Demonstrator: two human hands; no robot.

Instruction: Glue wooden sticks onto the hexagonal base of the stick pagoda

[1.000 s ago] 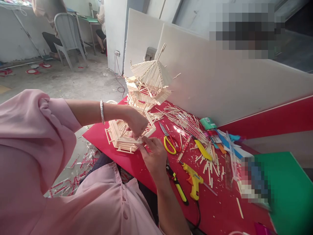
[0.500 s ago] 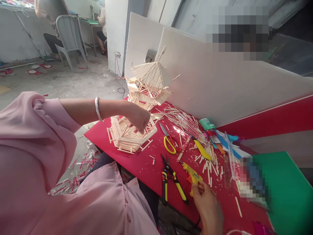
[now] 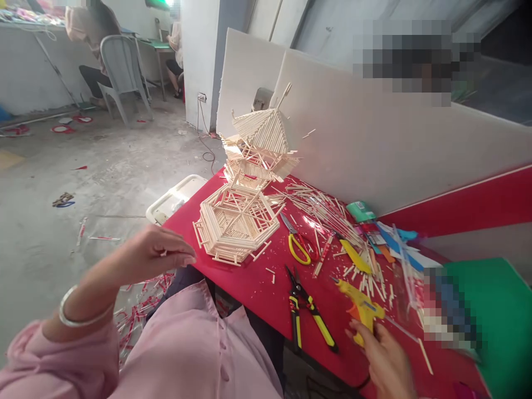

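Note:
My left hand hovers off the table's left edge, its fingers curled and pressed together, with nothing showing at the tips. My right hand has its fingers around the handle of a yellow glue gun at the front right. An octagonal frame of pale wooden sticks stands on the red table, apart from both hands. Behind it rises a stick-built pavilion with a pointed roof. Cutting pliers lie spread near the glue gun. Scissors with yellow and red handles rest beside the frame.
Loose sticks are scattered over the back of the table. A yellow-handled cutter and a green tape roll lie among them. White boards stand upright behind. A grey chair and two seated people are farther off.
My left hand has drawn back from above the octagonal frame to the lower left, uncovering it. My right hand stays at the glue gun, which sits slightly farther right in view.

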